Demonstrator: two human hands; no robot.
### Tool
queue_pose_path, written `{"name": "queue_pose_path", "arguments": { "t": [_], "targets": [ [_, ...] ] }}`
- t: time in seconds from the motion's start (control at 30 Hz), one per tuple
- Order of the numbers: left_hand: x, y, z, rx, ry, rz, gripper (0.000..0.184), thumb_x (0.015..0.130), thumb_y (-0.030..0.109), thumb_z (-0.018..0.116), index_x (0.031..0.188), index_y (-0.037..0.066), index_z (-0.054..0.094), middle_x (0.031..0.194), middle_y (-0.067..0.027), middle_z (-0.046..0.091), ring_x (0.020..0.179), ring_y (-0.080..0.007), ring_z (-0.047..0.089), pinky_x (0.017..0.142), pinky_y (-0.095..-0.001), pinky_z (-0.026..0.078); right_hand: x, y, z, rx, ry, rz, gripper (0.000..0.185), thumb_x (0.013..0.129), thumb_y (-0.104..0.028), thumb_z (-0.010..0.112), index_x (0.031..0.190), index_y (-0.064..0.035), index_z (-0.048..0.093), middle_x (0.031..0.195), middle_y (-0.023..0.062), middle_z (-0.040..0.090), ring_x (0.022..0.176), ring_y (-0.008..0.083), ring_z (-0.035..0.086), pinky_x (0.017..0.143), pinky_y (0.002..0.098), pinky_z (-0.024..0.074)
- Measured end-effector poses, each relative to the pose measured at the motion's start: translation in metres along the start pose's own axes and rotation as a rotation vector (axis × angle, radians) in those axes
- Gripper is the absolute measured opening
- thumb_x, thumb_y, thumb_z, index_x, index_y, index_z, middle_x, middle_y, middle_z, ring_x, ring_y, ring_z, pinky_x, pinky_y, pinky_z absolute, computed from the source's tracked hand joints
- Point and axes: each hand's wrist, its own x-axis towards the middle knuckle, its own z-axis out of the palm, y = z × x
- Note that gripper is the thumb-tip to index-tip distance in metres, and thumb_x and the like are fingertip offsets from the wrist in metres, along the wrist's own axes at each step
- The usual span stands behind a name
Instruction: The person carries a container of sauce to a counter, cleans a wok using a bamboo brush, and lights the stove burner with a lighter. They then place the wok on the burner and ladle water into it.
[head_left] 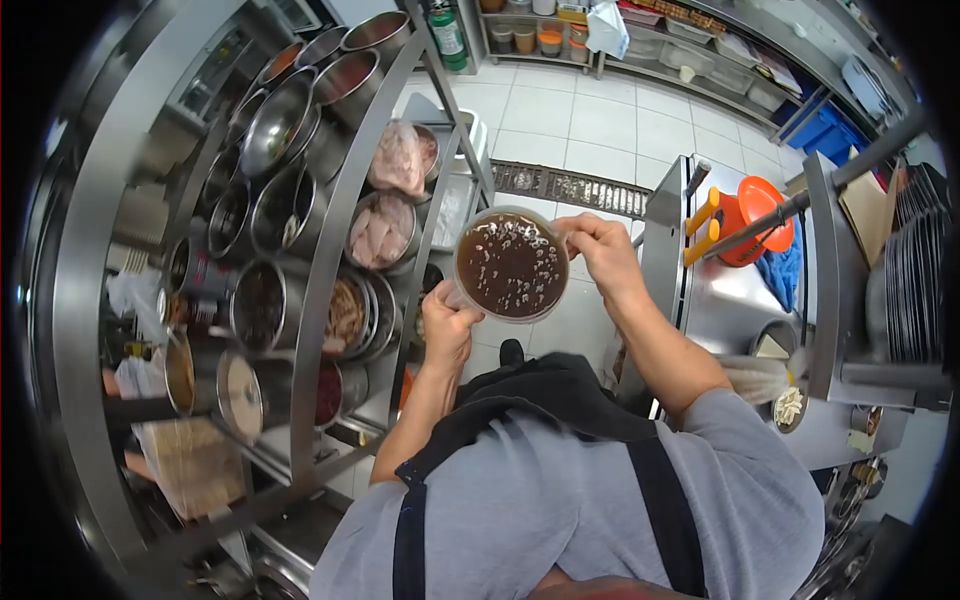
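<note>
A round tub of dark brown liquid [508, 268], with pale flecks floating on top, is held up in front of my chest. My left hand [449, 322] grips its lower left side, fingers closed on the rim or a tab there. On the upper right, my right hand [598, 250] has its fingers closed on the tub's edge. The tub looks roughly level above the floor. Close by on the left, a bowl of raw pale meat [382, 230] and a larger piece of raw meat [400, 160] sit on the shelf rack.
A metal rack [345, 215] with several steel bowls stands at my left. On my right, a steel counter [730, 310] carries an orange container [745, 215], yellow-handled tools [703, 228] and a blue cloth [783, 268]. A floor drain grate [570, 188] crosses the tiles ahead.
</note>
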Motion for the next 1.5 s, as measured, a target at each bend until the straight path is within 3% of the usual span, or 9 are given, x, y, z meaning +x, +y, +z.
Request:
{"name": "queue_pose_path", "arguments": {
  "t": [0.17, 0.33, 0.6, 0.73, 0.77, 0.87, 0.9, 1.1, 1.5],
  "targets": [
    [0.118, 0.005, 0.033, 0.009, -0.043, -0.051, 0.032, 0.056, -0.018, 0.055, 0.081, 0.000, 0.062, 0.079, -0.0009, 0.064, 0.070, -0.0092, 0.058, 0.059, -0.0252, 0.044, 0.097, -0.006, -0.028, -0.032, 0.121, 0.019, 0.028, 0.082, 0.000, 0.050, 0.100, 0.0080, 0.069, 0.079, 0.0078, 0.068, 0.068, 0.0117, 0.058, 0.066, 0.0255, 0.0479],
    [0.240, -0.013, 0.073, 0.009, -0.103, -0.046, 0.034, 0.059, -0.018, 0.055, 0.088, -0.001, 0.063, 0.083, -0.0029, 0.066, 0.073, -0.0110, 0.061, 0.061, -0.0241, 0.046, 0.208, 0.003, -0.076, -0.012, 0.140, -0.066, 0.027, 0.082, 0.001, 0.051, 0.100, 0.0094, 0.069, 0.080, 0.0084, 0.068, 0.068, 0.0124, 0.059, 0.065, 0.0259, 0.0494],
    [0.418, -0.034, 0.152, -0.031, -0.100, -0.055, 0.043, 0.063, -0.016, 0.056, 0.104, -0.006, 0.063, 0.088, -0.0067, 0.068, 0.076, -0.0135, 0.065, 0.060, -0.0238, 0.049, 0.392, -0.006, -0.150, 0.005, 0.088, 0.030, 0.024, 0.085, 0.002, 0.051, 0.098, 0.0055, 0.070, 0.082, 0.0052, 0.063, 0.067, 0.0120, 0.059, 0.063, 0.0251, 0.0503],
    [0.513, -0.038, 0.181, 0.015, -0.070, -0.044, 0.039, 0.057, -0.015, 0.057, 0.094, -0.004, 0.063, 0.089, -0.0068, 0.068, 0.079, -0.0150, 0.066, 0.068, -0.0275, 0.052, 0.491, -0.015, -0.179, 0.026, 0.062, -0.034, 0.026, 0.084, 0.003, 0.050, 0.100, 0.0076, 0.069, 0.079, 0.0072, 0.061, 0.066, 0.0126, 0.057, 0.063, 0.0259, 0.0482],
    [0.537, -0.035, 0.192, -0.010, -0.064, -0.006, 0.034, 0.059, -0.017, 0.054, 0.088, -0.003, 0.064, 0.084, -0.0042, 0.067, 0.072, -0.0110, 0.063, 0.059, -0.0240, 0.047, 0.516, -0.019, -0.186, 0.018, 0.075, -0.034, 0.026, 0.083, 0.003, 0.050, 0.100, 0.0077, 0.069, 0.078, 0.0073, 0.061, 0.066, 0.0123, 0.057, 0.063, 0.0260, 0.0481],
    [0.608, -0.030, 0.222, -0.030, -0.043, -0.025, 0.032, 0.059, -0.016, 0.054, 0.086, -0.002, 0.064, 0.081, -0.0039, 0.066, 0.071, -0.0114, 0.062, 0.060, -0.0245, 0.048, 0.590, -0.027, -0.206, -0.021, 0.073, -0.047, 0.026, 0.083, 0.002, 0.050, 0.100, 0.0079, 0.069, 0.080, 0.0077, 0.063, 0.067, 0.0119, 0.056, 0.065, 0.0260, 0.0478],
    [0.639, -0.041, 0.220, -0.019, -0.085, -0.008, 0.042, 0.055, -0.016, 0.055, 0.094, -0.004, 0.065, 0.087, -0.0066, 0.068, 0.076, -0.0155, 0.065, 0.067, -0.0271, 0.051, 0.613, -0.034, -0.211, -0.021, 0.082, -0.029, 0.025, 0.083, 0.002, 0.051, 0.099, 0.0079, 0.069, 0.083, 0.0087, 0.065, 0.069, 0.0126, 0.058, 0.067, 0.0264, 0.0483],
    [0.798, -0.045, 0.256, 0.026, -0.133, -0.004, 0.035, 0.055, -0.014, 0.055, 0.086, -0.002, 0.064, 0.080, -0.0030, 0.065, 0.070, -0.0111, 0.059, 0.063, -0.0242, 0.044, 0.757, -0.045, -0.245, -0.027, 0.150, -0.057, 0.023, 0.083, 0.002, 0.053, 0.097, 0.0087, 0.070, 0.083, 0.0078, 0.066, 0.069, 0.0134, 0.058, 0.067, 0.0267, 0.0484],
    [1.099, -0.045, 0.359, 0.020, -0.149, 0.004, 0.033, 0.054, -0.016, 0.054, 0.081, 0.000, 0.061, 0.076, -0.0016, 0.062, 0.067, -0.0110, 0.056, 0.059, -0.0251, 0.043, 1.057, -0.051, -0.335, 0.025, 0.164, -0.067, 0.023, 0.085, 0.002, 0.053, 0.097, 0.0060, 0.071, 0.080, 0.0065, 0.066, 0.069, 0.0124, 0.058, 0.067, 0.0264, 0.0481]
  ]
}}
